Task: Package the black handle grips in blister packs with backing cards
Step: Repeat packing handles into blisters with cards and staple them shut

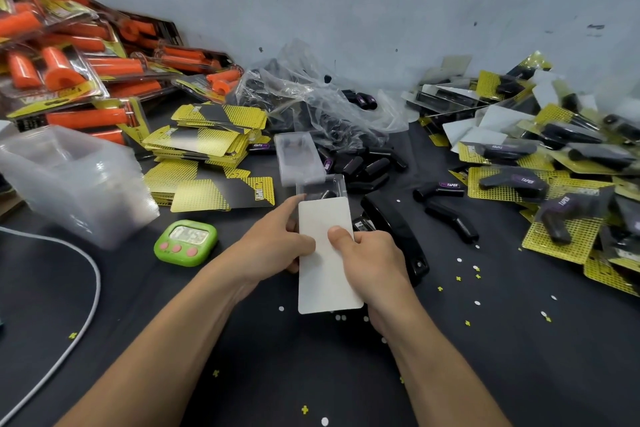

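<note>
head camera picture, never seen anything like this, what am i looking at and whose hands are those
There is no machine here. One camera worn on a person's head looks down at their own two bare hands over a dark table. The left hand and right hand together hold a backing card, plain white side up, with a thumb on it from each side. Its far end meets a clear blister pack that has a black grip inside. Around them lie a stack of yellow and black cards, empty clear blisters at the left, loose black grips in the middle, finished packs at the right, orange grip packs at the far left, a green timer and a black stapler.
</note>
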A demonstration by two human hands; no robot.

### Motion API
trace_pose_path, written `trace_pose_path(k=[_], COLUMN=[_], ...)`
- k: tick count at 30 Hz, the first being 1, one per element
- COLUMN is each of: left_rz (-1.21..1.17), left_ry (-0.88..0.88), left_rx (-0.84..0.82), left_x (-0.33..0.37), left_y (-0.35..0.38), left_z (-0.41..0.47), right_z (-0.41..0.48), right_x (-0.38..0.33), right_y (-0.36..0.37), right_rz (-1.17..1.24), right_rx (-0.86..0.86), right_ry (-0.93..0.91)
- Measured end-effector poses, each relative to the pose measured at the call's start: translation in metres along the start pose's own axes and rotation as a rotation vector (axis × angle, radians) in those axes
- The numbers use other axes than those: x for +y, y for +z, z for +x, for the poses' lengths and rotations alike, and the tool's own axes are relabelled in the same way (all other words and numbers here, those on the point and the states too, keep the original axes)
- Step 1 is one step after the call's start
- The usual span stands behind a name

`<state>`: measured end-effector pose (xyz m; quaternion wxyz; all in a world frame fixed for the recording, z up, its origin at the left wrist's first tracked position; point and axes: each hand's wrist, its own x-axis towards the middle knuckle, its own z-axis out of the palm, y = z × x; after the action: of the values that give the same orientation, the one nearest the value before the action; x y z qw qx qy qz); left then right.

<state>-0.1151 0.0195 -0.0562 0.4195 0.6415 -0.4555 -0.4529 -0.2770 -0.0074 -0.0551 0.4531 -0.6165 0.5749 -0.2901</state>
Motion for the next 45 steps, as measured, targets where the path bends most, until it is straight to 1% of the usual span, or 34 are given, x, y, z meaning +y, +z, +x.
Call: trace_pose_path(k=[3,5,7,8,12,15,18,20,22,26,29,31,33,34,35,38,40,43,45], left_rz=[-0.019,-0.028,0.004,0.047,0.268,0.297,0.250,0.213,0.176,0.168,0.142,0.032,-0.155,-0.216,-0.229,-0.219,-0.253,-0.255,-0.275], left_ry=[0.028,0.053,0.088,0.112,0.166,0.157,0.167,0.172,0.166,0.188,0.194,0.170,0.130,0.121,0.120,0.126,0.134,0.165,0.183], left_rx=[0.041,0.128,0.219,0.250,0.296,0.262,0.203,0.214,0.271,0.433,0.512,0.556,0.559,0.551,0.554,0.606,0.621,0.648,0.681], left_x=[0.000,0.000,-0.001,-0.002,-0.002,-0.001,0.002,0.002,0.002,0.002,0.000,-0.001,-0.002,-0.002,-0.003,-0.006,-0.007,-0.007,-0.005], left_y=[0.003,0.003,0.002,0.002,0.007,0.009,0.008,0.008,0.009,0.010,0.009,0.004,0.000,-0.001,-0.002,-0.005,-0.007,-0.008,-0.008], left_z=[0.000,0.002,0.003,0.003,0.003,0.001,-0.002,-0.002,-0.001,0.002,0.005,0.007,0.010,0.010,0.011,0.015,0.017,0.018,0.016], right_z=[-0.001,-0.001,-0.003,-0.003,0.000,0.000,0.000,0.001,0.000,-0.003,-0.005,-0.005,-0.006,-0.006,-0.007,-0.009,-0.010,-0.008,-0.008], right_x=[0.000,0.001,0.002,0.003,0.004,0.004,0.004,0.003,0.002,-0.001,-0.002,-0.001,0.000,0.000,0.000,-0.001,0.002,0.005,0.005], right_y=[0.000,0.001,0.000,0.000,0.003,0.005,0.005,0.005,0.004,0.002,-0.001,-0.003,-0.003,-0.003,-0.004,-0.006,-0.007,-0.007,-0.003], right_rz=[0.039,0.086,0.052,0.027,0.041,0.040,0.033,0.071,0.117,0.121,0.134,0.093,0.077,0.094,0.126,0.208,0.204,0.260,0.253], right_rx=[0.001,-0.097,-0.198,-0.217,-0.143,-0.086,-0.040,-0.034,-0.037,-0.044,-0.049,-0.042,-0.040,-0.062,-0.109,-0.311,-0.365,-0.315,-0.208], right_ry=[-0.031,-0.066,-0.084,-0.089,-0.089,-0.099,-0.103,-0.083,-0.052,-0.024,0.003,-0.007,-0.029,-0.041,-0.053,-0.116,-0.130,-0.114,-0.153])
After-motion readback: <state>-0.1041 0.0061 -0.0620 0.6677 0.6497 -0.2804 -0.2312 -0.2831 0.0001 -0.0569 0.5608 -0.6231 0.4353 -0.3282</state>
